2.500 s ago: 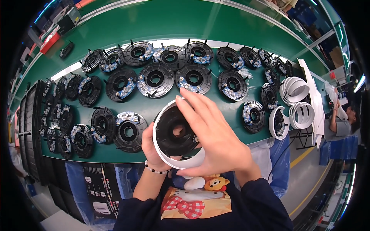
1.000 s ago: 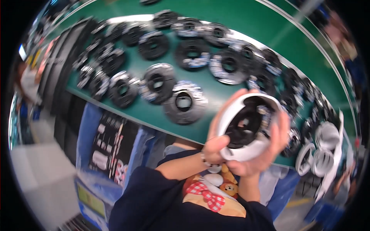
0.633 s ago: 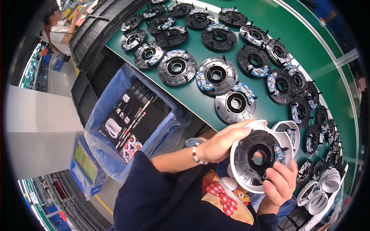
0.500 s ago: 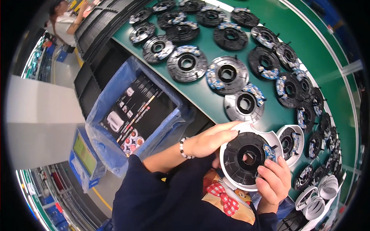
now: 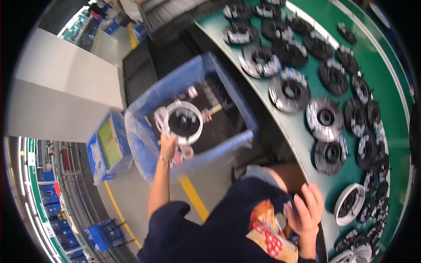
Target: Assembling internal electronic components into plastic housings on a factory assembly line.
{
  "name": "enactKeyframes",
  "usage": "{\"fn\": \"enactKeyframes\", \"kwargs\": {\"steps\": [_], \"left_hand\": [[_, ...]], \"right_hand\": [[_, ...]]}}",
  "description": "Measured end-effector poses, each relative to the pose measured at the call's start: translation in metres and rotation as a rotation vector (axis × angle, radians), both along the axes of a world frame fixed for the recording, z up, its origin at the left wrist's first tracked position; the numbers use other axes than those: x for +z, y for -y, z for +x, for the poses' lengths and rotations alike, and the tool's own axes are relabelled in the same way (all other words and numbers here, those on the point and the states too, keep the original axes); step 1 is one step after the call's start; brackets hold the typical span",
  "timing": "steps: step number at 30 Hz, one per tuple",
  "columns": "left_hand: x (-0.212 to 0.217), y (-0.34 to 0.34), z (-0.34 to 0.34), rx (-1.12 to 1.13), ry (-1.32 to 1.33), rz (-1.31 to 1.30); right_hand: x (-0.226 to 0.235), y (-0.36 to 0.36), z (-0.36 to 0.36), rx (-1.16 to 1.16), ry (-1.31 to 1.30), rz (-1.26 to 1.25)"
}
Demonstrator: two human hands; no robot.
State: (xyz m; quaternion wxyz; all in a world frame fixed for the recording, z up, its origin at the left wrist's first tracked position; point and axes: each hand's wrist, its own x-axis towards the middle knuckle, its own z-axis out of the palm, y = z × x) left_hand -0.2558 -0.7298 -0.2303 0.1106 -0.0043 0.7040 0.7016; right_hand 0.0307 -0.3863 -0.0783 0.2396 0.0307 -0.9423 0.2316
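Note:
My left arm reaches out over a blue lined bin (image 5: 149,98), its hand (image 5: 168,147) closed at the lower left edge of a white ring-shaped housing (image 5: 199,127). Motion blurs the fingertips. The middle of the housing looks dark. Beneath it lies a black printed sheet or carton (image 5: 223,127) with pictures of a kettle. My right hand (image 5: 307,210) is near my body by the table edge, fingers apart and empty. Closest to it on the table is another white housing (image 5: 337,206) with a black disc inside.
Many black discs with blue circuit boards (image 5: 325,118) cover the green table (image 5: 280,127). White rings (image 5: 362,254) lie at its near end. A smaller blue bin (image 5: 127,151) stands left of the lined one. A pale pillar (image 5: 66,74) rises at far left.
The view has turned left. Both hands held the white housing with its black disc close to my body; my right hand has let go, and my left has carried it left over the bin.

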Motion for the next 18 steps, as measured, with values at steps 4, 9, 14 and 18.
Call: {"fn": "enactKeyframes", "kwargs": {"steps": [4,9,14,18], "left_hand": [[-0.148,0.135,0.008,0.127,-0.04,-0.422],[-0.133,0.155,0.04,0.178,0.821,-0.555],[-0.145,0.173,0.039,0.263,0.846,-0.457],[-0.158,0.184,0.033,0.321,0.826,-0.555]], "right_hand": [[-0.023,0.01,-0.015,-0.016,0.107,-0.058],[-0.022,0.012,-0.012,-0.11,0.128,-0.08],[-0.017,0.011,-0.022,-0.063,0.181,-0.077],[-0.012,0.007,-0.025,-0.095,0.173,-0.063]]}}
